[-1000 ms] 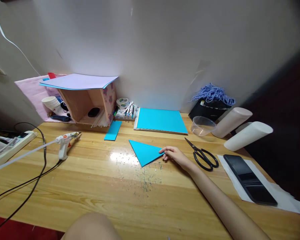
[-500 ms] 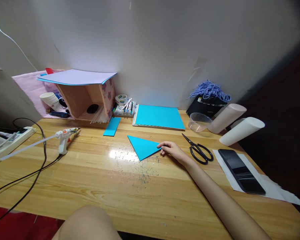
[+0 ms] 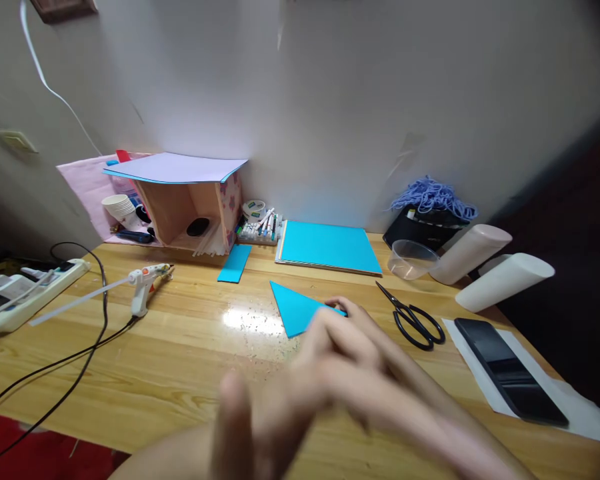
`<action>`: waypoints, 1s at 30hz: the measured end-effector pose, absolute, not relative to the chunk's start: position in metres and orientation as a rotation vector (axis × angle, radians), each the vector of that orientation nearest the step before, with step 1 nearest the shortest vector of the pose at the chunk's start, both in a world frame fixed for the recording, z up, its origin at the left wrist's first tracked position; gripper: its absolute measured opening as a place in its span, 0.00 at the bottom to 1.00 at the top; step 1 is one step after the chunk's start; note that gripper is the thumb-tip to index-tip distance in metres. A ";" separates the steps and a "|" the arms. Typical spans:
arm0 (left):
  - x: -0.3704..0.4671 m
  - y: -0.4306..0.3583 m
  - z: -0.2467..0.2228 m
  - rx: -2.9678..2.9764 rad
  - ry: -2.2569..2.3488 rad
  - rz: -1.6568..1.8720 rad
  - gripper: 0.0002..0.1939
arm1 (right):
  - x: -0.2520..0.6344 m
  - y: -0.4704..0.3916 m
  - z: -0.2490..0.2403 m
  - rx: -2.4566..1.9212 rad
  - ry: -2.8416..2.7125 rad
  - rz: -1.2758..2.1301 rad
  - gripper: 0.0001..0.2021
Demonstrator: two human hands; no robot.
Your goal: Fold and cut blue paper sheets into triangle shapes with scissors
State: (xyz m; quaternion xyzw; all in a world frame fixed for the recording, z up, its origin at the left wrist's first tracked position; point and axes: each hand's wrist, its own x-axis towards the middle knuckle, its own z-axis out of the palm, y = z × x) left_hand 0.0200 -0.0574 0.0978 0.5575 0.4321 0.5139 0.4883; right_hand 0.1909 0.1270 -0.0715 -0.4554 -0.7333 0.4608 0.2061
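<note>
A blue triangular sheet (image 3: 300, 308), dark along its edge, lies on the wooden table with a corner toward the right. My right hand (image 3: 353, 313) has its fingers closed at that right corner. Close to the camera, my left hand (image 3: 293, 393) hangs large and motion-blurred over the table, thumb up and apart, other fingers reaching right. Nothing shows in its grasp. It covers part of my right forearm and the triangle's lower right edge. Small dark scraps (image 3: 255, 323) are scattered beside the triangle. Black-handled scissors (image 3: 414, 320) rest to the right of my right hand.
A glue gun (image 3: 143, 288) with its cord stands left, near a power strip (image 3: 37, 297). Behind are an open box (image 3: 230, 210), markers (image 3: 265, 225), a blue strip (image 3: 235, 263) and blue sheets (image 3: 330, 247). At right: plastic cup (image 3: 413, 260), white bottle (image 3: 505, 281), phone (image 3: 510, 370).
My left hand has come into view from the lower left, over the front of the table. My right hand stays at the triangle's corner. The camera view has shifted, moving everything right and down.
</note>
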 end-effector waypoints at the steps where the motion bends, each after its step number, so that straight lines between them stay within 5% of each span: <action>1: 0.014 -0.044 0.086 1.376 1.037 1.282 0.35 | 0.191 0.126 -0.067 -1.285 -2.125 1.239 0.09; 8: -0.072 0.018 -0.043 0.961 1.634 1.482 0.28 | 0.159 0.132 -0.049 -1.196 -1.753 1.520 0.12; 17: -0.132 0.027 -0.071 1.028 1.973 1.651 0.17 | 0.030 0.142 -0.069 -1.091 -1.319 2.004 0.02; 27: -0.132 0.025 -0.076 0.960 1.894 1.608 0.16 | 0.005 0.140 -0.074 -1.163 -1.575 1.736 0.13; 30: -0.126 0.025 -0.072 0.958 1.855 1.609 0.16 | 0.033 0.148 -0.067 -1.192 -2.020 1.154 0.17</action>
